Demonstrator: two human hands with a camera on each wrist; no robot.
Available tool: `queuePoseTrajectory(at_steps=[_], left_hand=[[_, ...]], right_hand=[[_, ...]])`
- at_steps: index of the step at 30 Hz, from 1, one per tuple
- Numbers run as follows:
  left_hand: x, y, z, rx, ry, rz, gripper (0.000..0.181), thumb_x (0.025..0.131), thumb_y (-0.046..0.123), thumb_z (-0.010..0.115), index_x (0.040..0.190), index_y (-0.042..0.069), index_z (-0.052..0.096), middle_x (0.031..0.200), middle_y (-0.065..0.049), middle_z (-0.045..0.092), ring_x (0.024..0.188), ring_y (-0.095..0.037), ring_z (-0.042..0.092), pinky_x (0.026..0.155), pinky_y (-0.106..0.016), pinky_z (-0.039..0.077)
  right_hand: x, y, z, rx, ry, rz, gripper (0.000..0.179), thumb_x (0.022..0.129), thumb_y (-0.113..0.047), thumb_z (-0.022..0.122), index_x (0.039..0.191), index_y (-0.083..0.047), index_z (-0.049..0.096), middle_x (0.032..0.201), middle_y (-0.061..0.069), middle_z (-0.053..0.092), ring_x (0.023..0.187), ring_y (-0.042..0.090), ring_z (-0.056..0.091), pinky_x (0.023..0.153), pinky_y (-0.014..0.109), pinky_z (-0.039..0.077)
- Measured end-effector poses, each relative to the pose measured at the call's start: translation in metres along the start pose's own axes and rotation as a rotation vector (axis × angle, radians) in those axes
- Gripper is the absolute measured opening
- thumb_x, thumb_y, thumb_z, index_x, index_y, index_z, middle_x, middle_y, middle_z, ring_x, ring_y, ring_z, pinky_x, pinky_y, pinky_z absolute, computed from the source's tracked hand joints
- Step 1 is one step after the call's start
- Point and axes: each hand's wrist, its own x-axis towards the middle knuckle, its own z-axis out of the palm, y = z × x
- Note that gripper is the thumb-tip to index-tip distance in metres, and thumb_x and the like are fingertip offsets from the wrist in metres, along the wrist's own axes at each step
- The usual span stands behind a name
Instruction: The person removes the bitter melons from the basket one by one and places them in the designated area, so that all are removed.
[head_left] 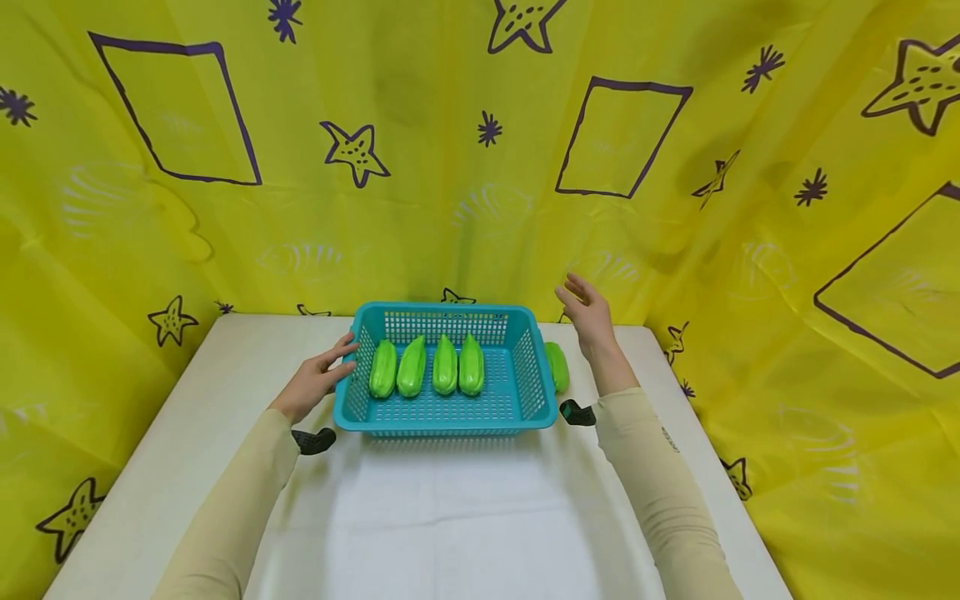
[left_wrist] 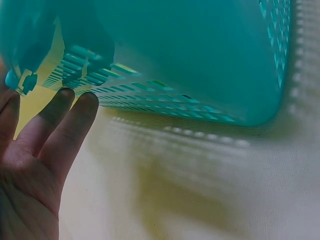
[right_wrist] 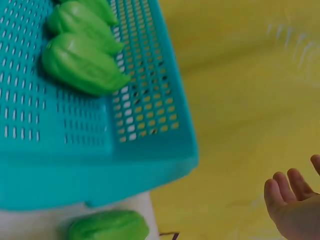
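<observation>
- From my end I count one teal basket (head_left: 446,424).
- Four green vegetables (head_left: 445,368) inside it, plus one green vegetable (head_left: 557,367) outside: five.
- Two hands: one left hand (head_left: 315,379), one right hand (head_left: 588,321).
- Two sleeves (head_left: 663,492).
- I see two black wrist pieces (head_left: 577,412).
- One white table (head_left: 450,517).
- Three drawn rectangles (head_left: 180,117).

Yellow curtain (head_left: 420,92) w/ dark stars (head_left: 356,153) hangs behind white tbl (head_left: 450,525).

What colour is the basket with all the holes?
The basket is turquoise; the head view shows it best.
</observation>
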Motion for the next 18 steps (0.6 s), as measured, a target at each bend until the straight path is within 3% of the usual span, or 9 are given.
queuePoseTrajectory(at_steps=[7,18], left_hand=[[-0.004,0.01,0.005,-0.022,-0.005,0.001,0.054,0.105,0.016,0.048,0.153,0.002,0.029,0.164,0.0,0.009,0.148,-0.036,0.008,0.106,-0.064,0.033],[0.0,0.001,0.002,-0.039,0.002,0.011,0.056,0.104,0.022,0.051,0.153,0.007,0.032,0.164,0.003,0.01,0.148,-0.034,0.01,0.105,-0.063,0.035]], right_hand=[[-0.009,-0.017,0.017,0.0,-0.069,-0.01,0.06,0.098,-0.02,0.062,0.152,-0.01,0.037,0.154,0.015,0.033,0.137,0.03,0.037,0.114,0.041,0.033],[-0.024,-0.027,0.036,-0.082,-0.214,-0.002,0.064,0.098,-0.021,0.062,0.154,-0.012,0.032,0.156,0.013,0.03,0.141,0.03,0.032,0.115,0.043,0.031]])
